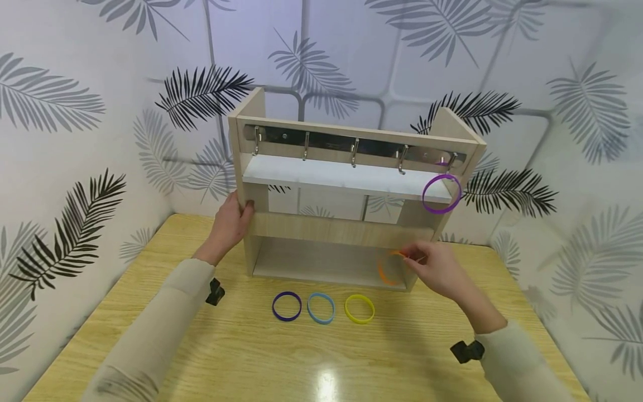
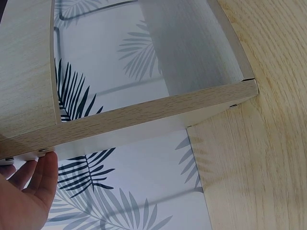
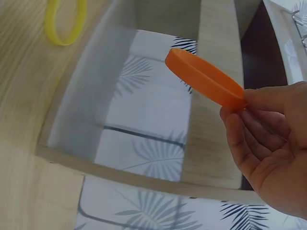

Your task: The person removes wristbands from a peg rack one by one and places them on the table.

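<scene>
An orange silicone wristband [image 1: 385, 269] is pinched between the thumb and fingers of my right hand [image 1: 439, 268], in front of the lower right part of a wooden shelf [image 1: 311, 259]. In the right wrist view the wristband [image 3: 206, 79] sticks out tilted from the fingertips. My left hand [image 1: 232, 223] grips the left side panel of the shelf; in the left wrist view its fingers [image 2: 45, 177] lie along the panel's outer face. A purple wristband [image 1: 441, 210] hangs on the rightmost of several metal hooks [image 1: 354, 152] along the shelf's top front.
On the wooden table [image 1: 301, 357], before the shelf, lie a dark purple wristband [image 1: 274, 311], a light blue wristband [image 1: 321, 321] and a yellow wristband [image 1: 359, 321] in a row. A leaf-patterned wall [image 1: 341, 50] stands behind the shelf.
</scene>
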`<move>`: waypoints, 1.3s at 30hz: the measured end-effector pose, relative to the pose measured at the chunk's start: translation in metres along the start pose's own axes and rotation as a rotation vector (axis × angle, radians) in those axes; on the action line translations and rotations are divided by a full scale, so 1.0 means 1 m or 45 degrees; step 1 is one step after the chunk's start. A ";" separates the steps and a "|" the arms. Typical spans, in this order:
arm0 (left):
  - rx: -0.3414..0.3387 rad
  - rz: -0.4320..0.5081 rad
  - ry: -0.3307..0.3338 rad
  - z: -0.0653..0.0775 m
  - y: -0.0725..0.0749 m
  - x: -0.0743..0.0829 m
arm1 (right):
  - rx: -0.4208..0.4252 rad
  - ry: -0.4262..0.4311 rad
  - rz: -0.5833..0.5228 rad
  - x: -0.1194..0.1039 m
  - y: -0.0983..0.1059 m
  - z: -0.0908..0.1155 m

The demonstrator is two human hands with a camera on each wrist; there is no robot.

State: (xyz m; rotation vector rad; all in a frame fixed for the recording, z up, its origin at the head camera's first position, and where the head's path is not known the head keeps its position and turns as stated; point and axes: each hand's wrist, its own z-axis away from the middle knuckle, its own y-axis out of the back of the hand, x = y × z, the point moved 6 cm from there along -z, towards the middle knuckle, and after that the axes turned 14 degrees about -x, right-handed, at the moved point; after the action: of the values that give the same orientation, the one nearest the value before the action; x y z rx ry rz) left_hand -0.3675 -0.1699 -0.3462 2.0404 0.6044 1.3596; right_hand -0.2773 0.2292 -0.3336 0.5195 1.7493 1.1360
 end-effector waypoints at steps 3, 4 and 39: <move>0.010 -0.007 -0.011 0.000 0.001 0.001 | -0.040 -0.017 -0.015 0.011 -0.006 0.001; 0.011 -0.008 -0.016 0.000 0.001 0.001 | -0.055 -0.029 -0.021 0.014 -0.008 0.002; 0.018 -0.003 0.016 -0.002 -0.001 -0.004 | -0.195 -0.092 -0.214 0.078 -0.058 0.011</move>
State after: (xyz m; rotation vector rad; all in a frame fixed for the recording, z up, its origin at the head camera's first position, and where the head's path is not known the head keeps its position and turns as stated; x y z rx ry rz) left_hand -0.3710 -0.1712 -0.3487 2.0431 0.6240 1.3714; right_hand -0.2954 0.2651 -0.4233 0.3102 1.5974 1.1075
